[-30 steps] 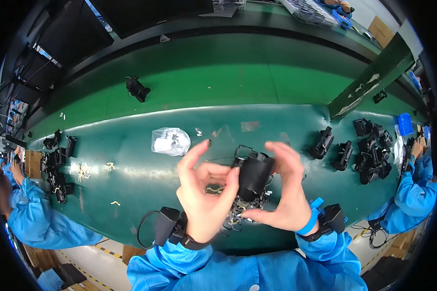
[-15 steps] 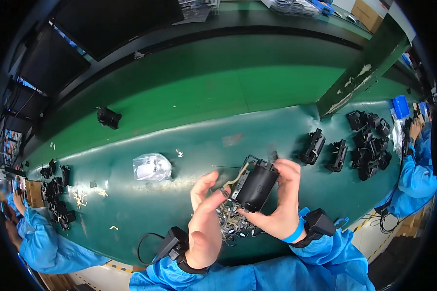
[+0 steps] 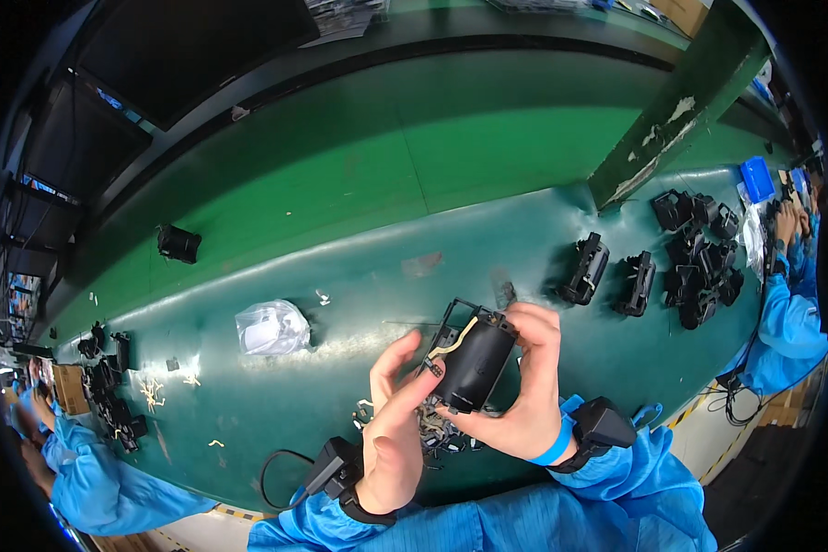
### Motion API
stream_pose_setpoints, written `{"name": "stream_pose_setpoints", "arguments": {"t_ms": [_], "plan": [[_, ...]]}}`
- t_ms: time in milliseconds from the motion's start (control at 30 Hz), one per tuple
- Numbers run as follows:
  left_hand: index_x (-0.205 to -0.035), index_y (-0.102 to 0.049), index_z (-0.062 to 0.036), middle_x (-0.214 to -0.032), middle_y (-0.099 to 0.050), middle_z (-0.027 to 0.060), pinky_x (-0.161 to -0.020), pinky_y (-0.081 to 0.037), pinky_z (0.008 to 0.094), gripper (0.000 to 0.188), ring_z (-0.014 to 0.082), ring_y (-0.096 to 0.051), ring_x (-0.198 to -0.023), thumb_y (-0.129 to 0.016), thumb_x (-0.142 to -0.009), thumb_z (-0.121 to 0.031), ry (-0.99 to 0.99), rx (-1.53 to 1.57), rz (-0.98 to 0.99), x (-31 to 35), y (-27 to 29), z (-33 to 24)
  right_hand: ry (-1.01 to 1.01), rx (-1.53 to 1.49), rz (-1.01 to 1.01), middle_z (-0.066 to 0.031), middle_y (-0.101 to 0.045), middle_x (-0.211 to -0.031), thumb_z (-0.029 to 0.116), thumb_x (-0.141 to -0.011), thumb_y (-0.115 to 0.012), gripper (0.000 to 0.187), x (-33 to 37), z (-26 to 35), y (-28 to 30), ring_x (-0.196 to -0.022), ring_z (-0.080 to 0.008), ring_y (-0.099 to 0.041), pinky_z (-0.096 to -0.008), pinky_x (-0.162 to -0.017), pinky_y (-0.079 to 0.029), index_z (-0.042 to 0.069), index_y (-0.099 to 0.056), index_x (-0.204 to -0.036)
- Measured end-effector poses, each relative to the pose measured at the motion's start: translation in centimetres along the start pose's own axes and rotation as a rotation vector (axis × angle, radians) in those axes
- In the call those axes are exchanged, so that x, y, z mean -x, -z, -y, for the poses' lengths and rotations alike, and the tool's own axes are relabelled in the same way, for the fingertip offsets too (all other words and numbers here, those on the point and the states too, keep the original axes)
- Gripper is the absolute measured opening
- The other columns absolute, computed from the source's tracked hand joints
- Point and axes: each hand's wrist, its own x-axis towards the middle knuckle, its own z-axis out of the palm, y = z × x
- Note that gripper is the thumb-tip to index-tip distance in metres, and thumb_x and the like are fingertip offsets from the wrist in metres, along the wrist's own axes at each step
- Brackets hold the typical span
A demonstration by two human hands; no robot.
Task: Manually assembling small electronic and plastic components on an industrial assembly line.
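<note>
My right hand (image 3: pixel 532 405) is closed around a black plastic cylindrical unit (image 3: pixel 480 366) with an open frame along its left side, held above the table. A beige flat cable (image 3: pixel 455 340) runs down that side of the unit. At its lower end sits a small dark connector (image 3: pixel 436 368), pinched between the thumb and fingers of my left hand (image 3: pixel 397 419). Under both hands lies a pile of small cable pieces with connectors (image 3: pixel 442 431), partly hidden by them.
Similar black units stand at the right (image 3: pixel 587 269) and in a cluster (image 3: pixel 699 267); more lie at far left (image 3: pixel 110 396). One sits on the green ledge (image 3: pixel 178 244). A clear plastic bag (image 3: pixel 272 328) lies left of centre. Co-workers in blue sleeves (image 3: pixel 782 331) are at both sides.
The black unit has turned slightly in my hands, so more of the beige cable shows. My left thumb has moved in along the cable's end. The whole view has shifted a little.
</note>
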Motion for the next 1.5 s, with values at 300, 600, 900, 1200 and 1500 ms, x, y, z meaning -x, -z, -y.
{"name": "stream_pose_setpoints", "arguments": {"t_ms": [300,600,900,1200,1500], "plan": [[-0.133,-0.056,-0.0024,-0.151,-0.023,0.024,-0.113,-0.022,0.0501,0.079,0.0374,-0.025,-0.14,-0.026,-0.097,-0.066,0.034,-0.031,-0.039,0.2,0.0,0.0,-0.013,-0.016,-0.001,-0.0185,-0.041,-0.12,0.011,-0.055,-0.088,0.088,0.1,0.0,0.1,-0.108,-0.0305,-0.049,-0.0374,-0.084,-0.049,0.003,-0.039,-0.128],[-0.126,-0.062,-0.0008,-0.15,-0.029,0.0257,-0.109,-0.024,0.0486,0.086,0.0372,-0.027,-0.139,-0.025,-0.094,-0.071,0.039,-0.164,-0.049,0.3,0.2,-0.3,-0.019,0.003,0.007,-0.0192,-0.039,-0.122,0.009,-0.056,-0.086,0.09,0.1,0.0,0.2,-0.11,-0.0326,-0.047,-0.039,-0.088,-0.047,0.003,-0.037,-0.131],[-0.12,-0.067,-0.0016,-0.144,-0.039,0.0264,-0.107,-0.026,0.0495,0.085,0.0377,-0.034,-0.135,-0.027,-0.093,-0.072,-0.005,-0.215,-0.168,0.2,0.1,-0.6,-0.007,-0.075,0.01,-0.0202,-0.04,-0.124,0.003,-0.057,-0.079,0.087,0.3,-0.7,-0.5,-0.115,-0.036,-0.043,-0.0414,-0.096,-0.042,0.004,-0.038,-0.134],[-0.115,-0.069,-0.0015,-0.142,-0.041,0.0252,-0.106,-0.027,0.0484,0.082,0.0365,-0.037,-0.134,-0.03,-0.093,-0.071,-0.026,-0.252,-0.213,0.1,0.5,-0.7,0.093,-0.121,0.098,-0.0192,-0.041,-0.123,-0.003,-0.058,-0.075,0.084,0.2,-0.8,-0.5,-0.115,-0.0357,-0.044,-0.0418,-0.099,-0.041,0.008,-0.041,-0.134],[-0.118,-0.069,-0.0059,-0.143,-0.042,0.0232,-0.107,-0.028,0.0491,0.061,0.0366,-0.037,-0.134,-0.037,-0.098,-0.054,-0.021,-0.312,-0.232,-0.1,0.4,-1.0,0.049,-0.359,0.197,-0.0213,-0.038,-0.129,-0.003,-0.061,-0.079,0.084,0.3,-1.3,-0.7,-0.12,-0.0353,-0.043,-0.0439,-0.1,-0.041,0.009,-0.038,-0.133]]}}
